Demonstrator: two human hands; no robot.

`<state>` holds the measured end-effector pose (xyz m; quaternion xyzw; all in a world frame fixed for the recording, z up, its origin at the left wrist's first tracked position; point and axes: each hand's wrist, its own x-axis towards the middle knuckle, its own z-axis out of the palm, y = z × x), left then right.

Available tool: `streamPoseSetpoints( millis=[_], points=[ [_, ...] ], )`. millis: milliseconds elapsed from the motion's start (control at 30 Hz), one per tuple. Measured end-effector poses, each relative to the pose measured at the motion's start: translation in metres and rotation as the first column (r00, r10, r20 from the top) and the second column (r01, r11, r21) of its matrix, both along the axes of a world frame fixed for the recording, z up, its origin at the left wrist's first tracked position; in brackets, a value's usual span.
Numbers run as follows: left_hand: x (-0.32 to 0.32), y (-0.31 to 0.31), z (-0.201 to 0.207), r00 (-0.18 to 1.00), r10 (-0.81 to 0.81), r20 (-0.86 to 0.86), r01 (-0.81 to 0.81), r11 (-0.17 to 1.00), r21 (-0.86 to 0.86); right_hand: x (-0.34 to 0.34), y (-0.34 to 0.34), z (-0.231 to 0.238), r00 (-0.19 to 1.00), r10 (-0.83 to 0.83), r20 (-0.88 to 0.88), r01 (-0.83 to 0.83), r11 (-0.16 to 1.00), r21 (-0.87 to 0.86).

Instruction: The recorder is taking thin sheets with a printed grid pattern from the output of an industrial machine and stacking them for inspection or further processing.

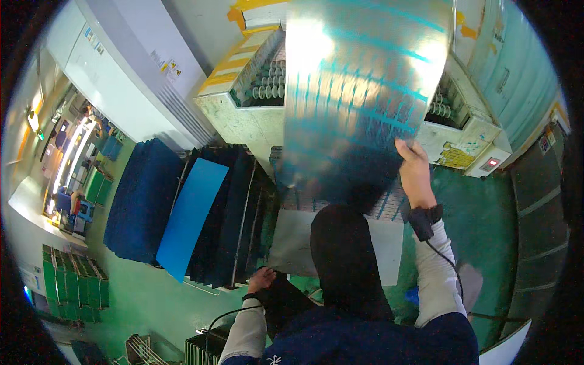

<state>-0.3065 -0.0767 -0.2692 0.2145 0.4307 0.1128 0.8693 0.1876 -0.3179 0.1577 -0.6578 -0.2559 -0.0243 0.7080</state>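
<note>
Head view shows our right hand (415, 164) pinching one edge of the reflective panel (359, 91), our left hand (261, 280) resting loosely on a dark sheet (283, 301), so the panel may sag and slip.

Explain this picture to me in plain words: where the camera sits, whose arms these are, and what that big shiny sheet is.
There is no robot here. The camera is worn on a person's head and looks down, so the picture bulges like a fishbowl and straight edges bend. The two arms in pale sleeves coming up from the bottom are the wearer's own, with a wrist strap and cable on each.

The right hand grips the lower right edge of a large shiny metal sheet, held up in front of a machine with a roller conveyor. The left hand rests low, at the near end of a rack of dark panels standing on edge. One bright blue panel leans against them. The floor is green, and more green racks stand far left.
</note>
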Motion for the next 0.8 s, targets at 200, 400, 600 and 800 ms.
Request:
streamPoseSetpoints(
  millis=[200,400,600,800],
  points=[
    [-0.023,0.008,-0.011,0.971,-0.179,-0.162,0.232,0.877,0.421,-0.012,0.048,0.040,0.705,0.571,-0.421,-0.515,0.820,0.250],
    [0.019,-0.020,0.057,0.798,-0.342,-0.496,0.595,0.582,0.554,0.005,0.078,0.008,0.557,0.622,-0.551,-0.378,0.780,0.499],
    [0.020,-0.016,0.086,0.853,-0.348,-0.389,0.482,0.811,0.332,0.017,0.108,-0.005,0.526,0.589,-0.614,-0.340,0.807,0.483],
    [0.006,-0.010,0.052,0.868,-0.323,-0.378,0.483,0.729,0.485,0.039,0.125,0.003,0.449,0.614,-0.649,-0.439,0.785,0.438]
  ],
)
